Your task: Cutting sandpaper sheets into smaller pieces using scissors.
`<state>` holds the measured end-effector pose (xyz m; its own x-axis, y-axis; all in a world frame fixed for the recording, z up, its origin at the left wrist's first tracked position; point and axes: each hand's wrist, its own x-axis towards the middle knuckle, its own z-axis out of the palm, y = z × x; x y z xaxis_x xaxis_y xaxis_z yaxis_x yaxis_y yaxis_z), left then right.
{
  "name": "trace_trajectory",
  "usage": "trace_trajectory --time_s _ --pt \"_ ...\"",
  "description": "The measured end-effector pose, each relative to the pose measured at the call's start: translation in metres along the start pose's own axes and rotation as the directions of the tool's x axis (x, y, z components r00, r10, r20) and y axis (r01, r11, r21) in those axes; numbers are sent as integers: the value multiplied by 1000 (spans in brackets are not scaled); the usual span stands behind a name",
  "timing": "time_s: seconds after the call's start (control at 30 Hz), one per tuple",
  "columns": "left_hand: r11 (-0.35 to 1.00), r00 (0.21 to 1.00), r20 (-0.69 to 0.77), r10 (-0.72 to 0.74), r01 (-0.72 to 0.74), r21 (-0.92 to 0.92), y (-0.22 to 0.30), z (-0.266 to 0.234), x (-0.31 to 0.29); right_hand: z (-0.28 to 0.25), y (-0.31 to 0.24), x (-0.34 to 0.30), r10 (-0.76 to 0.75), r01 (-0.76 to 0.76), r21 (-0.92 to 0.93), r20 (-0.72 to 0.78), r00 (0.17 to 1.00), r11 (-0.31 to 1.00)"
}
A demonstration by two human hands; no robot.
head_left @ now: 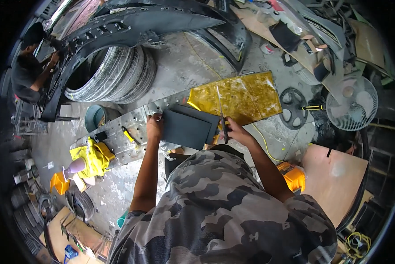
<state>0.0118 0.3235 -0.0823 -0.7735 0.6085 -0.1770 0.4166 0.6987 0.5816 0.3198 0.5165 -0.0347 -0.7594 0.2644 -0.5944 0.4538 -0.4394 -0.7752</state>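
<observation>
ok so using the yellow sheet [246, 94] as the landmark: the dark sheets [182, 130] are just left of it and closer to the body, their stack fanned a bit so a second one pokes out behind the top one. the left hand [155, 128] is pinching them by their left edge, fingers bent in close. some of those fingertips go under the sheets, so i can't see how they sit down there.

the right hand [236, 131], near the lower edge of the yellow sheet, has its fingers curled around the dark handle of a long tool [225, 128]. its thin blade runs up across the yellow sheet in view. looks kinda like scissors, but i can't tell if there are two blades or how far apart. can't tell if it touches the dark sheets either. a few right fingertips are hidden too.

the holed metal surface [114, 143] stretches left from under the yellow sheet, with a yellow-handled cutter [128, 134] on it. a fan [351, 103] is off to the right. a co-worker [28, 66] is way up left, partly blocked by a dark panel [162, 25].
</observation>
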Motion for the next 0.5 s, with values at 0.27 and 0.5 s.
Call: trace_trajectory --time_s 0.27,0.5 --pt "982 980 198 -34 69 -173 -24 -1 18 -2 -5 41 -65 66 65 -8 998 996" --pt "838 951 290 105 72 -540 19 -58 -4 8 -16 34 -157 163 39 -124 980 986"
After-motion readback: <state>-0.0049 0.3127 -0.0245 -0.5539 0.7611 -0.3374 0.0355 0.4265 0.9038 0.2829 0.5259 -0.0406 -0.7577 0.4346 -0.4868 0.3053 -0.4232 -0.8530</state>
